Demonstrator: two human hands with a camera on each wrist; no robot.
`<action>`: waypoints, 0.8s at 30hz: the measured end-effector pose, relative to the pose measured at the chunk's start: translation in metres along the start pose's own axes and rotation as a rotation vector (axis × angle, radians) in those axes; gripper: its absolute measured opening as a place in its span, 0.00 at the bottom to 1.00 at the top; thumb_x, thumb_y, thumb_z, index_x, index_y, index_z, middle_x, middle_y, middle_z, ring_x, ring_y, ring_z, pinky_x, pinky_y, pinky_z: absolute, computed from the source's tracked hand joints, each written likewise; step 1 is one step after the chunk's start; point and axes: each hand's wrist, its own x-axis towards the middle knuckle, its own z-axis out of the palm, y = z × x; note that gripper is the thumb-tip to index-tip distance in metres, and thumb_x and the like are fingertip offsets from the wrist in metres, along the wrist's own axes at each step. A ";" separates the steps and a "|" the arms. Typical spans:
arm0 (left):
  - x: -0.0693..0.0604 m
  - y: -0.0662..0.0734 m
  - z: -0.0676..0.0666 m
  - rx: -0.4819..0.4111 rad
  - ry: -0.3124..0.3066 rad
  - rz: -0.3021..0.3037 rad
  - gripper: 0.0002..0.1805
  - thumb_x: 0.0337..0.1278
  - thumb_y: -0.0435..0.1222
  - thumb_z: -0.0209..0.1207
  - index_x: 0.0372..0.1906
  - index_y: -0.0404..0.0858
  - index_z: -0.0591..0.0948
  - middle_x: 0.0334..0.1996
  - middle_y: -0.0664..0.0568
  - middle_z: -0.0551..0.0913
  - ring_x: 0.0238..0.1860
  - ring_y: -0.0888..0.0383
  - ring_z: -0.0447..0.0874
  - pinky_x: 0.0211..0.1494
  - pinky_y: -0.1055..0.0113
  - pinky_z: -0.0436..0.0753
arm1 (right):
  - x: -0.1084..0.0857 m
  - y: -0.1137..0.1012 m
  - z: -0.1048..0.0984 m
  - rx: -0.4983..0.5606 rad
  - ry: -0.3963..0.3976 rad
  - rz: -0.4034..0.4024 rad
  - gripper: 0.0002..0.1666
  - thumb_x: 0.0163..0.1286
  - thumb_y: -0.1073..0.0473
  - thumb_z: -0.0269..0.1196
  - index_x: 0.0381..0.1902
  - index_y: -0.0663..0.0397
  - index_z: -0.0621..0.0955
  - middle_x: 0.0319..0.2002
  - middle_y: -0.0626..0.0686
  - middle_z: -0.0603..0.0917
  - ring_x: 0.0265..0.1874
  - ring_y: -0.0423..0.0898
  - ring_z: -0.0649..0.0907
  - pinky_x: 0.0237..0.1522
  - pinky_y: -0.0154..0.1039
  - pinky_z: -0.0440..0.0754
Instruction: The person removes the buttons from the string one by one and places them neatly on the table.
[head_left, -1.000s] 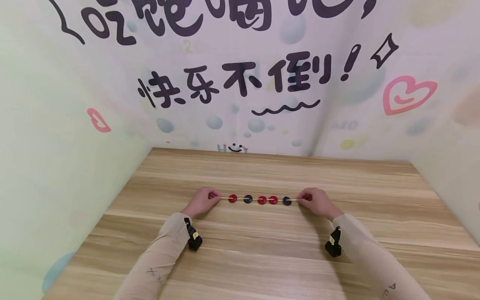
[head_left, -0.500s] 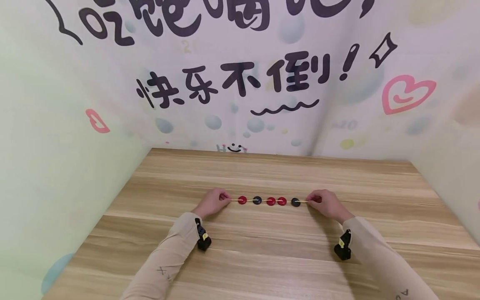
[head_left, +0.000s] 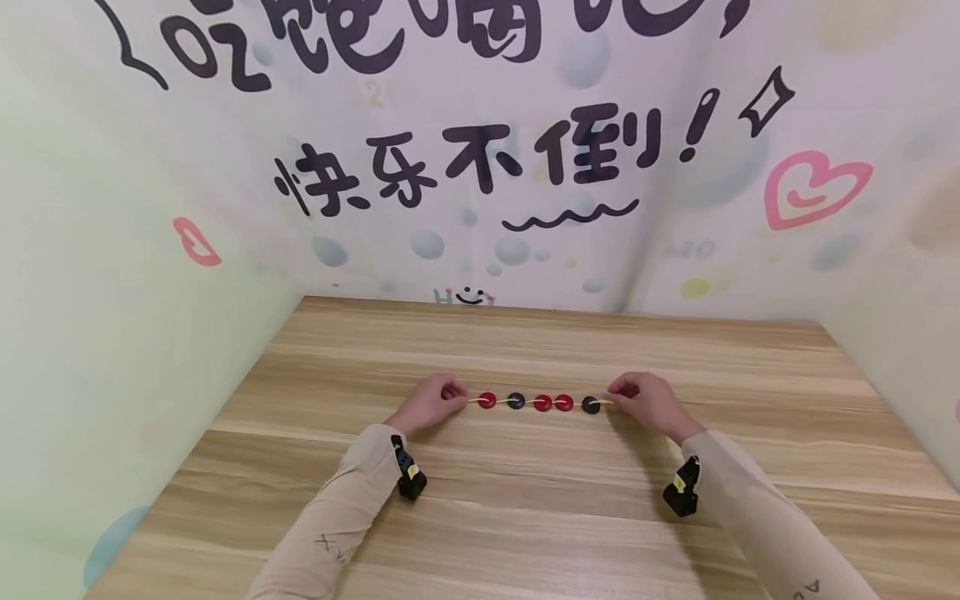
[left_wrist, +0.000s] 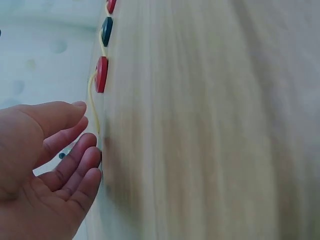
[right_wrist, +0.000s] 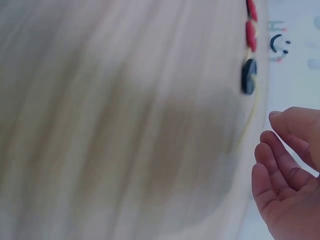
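Observation:
A pale yellow string [left_wrist: 93, 102] threaded through several round buttons lies across the middle of the table. From left to right come a red button [head_left: 487, 401], a dark blue button [head_left: 516, 401], two touching red buttons [head_left: 543, 403] and another dark blue button [right_wrist: 248, 76]. Beside the string's left end is my left hand [head_left: 429, 406], thumb and fingers parted, with the loose end apart from them in the left wrist view. My right hand [head_left: 651, 404] hovers by the other end, its fingers loosely bent and holding nothing.
The wood-grain table [head_left: 525, 517] reaches back to a printed cloth wall [head_left: 480, 250] with black lettering. Pale walls [head_left: 112, 333] stand at both sides. A small black camera [head_left: 408, 479] is strapped to each sleeved wrist.
The button string and both hands first shifted right together. Since then both hands have let go of the string's ends, and their fingers have spread a little.

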 end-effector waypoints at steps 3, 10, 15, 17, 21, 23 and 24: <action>0.001 0.004 0.001 -0.015 0.012 0.016 0.06 0.50 0.32 0.59 0.34 0.34 0.80 0.27 0.52 0.77 0.30 0.60 0.74 0.36 0.68 0.74 | 0.004 -0.010 0.001 0.010 -0.002 -0.015 0.05 0.58 0.68 0.59 0.33 0.65 0.79 0.30 0.55 0.80 0.33 0.51 0.78 0.34 0.43 0.76; 0.005 0.009 0.007 -0.028 0.004 0.045 0.04 0.46 0.30 0.61 0.31 0.34 0.80 0.24 0.52 0.78 0.27 0.61 0.74 0.33 0.71 0.74 | 0.016 -0.038 0.014 0.041 -0.026 -0.033 0.06 0.58 0.67 0.59 0.34 0.65 0.79 0.30 0.54 0.80 0.32 0.49 0.78 0.31 0.39 0.77; 0.006 0.008 0.011 -0.030 -0.003 0.047 0.04 0.44 0.29 0.63 0.28 0.34 0.80 0.22 0.53 0.77 0.26 0.62 0.72 0.31 0.72 0.73 | 0.026 -0.057 0.030 0.072 -0.046 -0.013 0.06 0.58 0.67 0.60 0.35 0.64 0.80 0.30 0.53 0.80 0.32 0.47 0.78 0.32 0.38 0.77; 0.007 0.007 0.012 -0.023 0.002 0.044 0.03 0.44 0.29 0.63 0.27 0.35 0.80 0.22 0.53 0.77 0.26 0.62 0.72 0.31 0.72 0.73 | 0.029 -0.064 0.037 0.086 -0.055 -0.013 0.06 0.58 0.67 0.60 0.35 0.63 0.80 0.31 0.53 0.80 0.32 0.46 0.77 0.32 0.37 0.77; 0.007 0.006 0.014 0.004 0.022 0.044 0.02 0.45 0.30 0.63 0.27 0.35 0.80 0.23 0.54 0.77 0.26 0.62 0.73 0.32 0.72 0.73 | 0.036 -0.075 0.051 0.128 -0.073 -0.028 0.05 0.58 0.65 0.61 0.33 0.60 0.81 0.30 0.51 0.80 0.30 0.44 0.77 0.30 0.34 0.76; 0.007 0.007 0.014 0.005 0.031 0.044 0.03 0.46 0.31 0.62 0.27 0.35 0.80 0.23 0.54 0.78 0.26 0.62 0.73 0.32 0.71 0.73 | 0.039 -0.080 0.057 0.147 -0.087 -0.042 0.04 0.58 0.65 0.61 0.33 0.59 0.81 0.29 0.50 0.80 0.28 0.43 0.77 0.29 0.33 0.76; 0.006 0.008 0.014 0.002 0.032 0.047 0.03 0.46 0.31 0.62 0.27 0.34 0.80 0.23 0.53 0.78 0.26 0.62 0.73 0.32 0.71 0.73 | 0.041 -0.082 0.060 0.153 -0.092 -0.052 0.04 0.58 0.65 0.61 0.33 0.59 0.81 0.29 0.50 0.80 0.28 0.42 0.76 0.29 0.33 0.76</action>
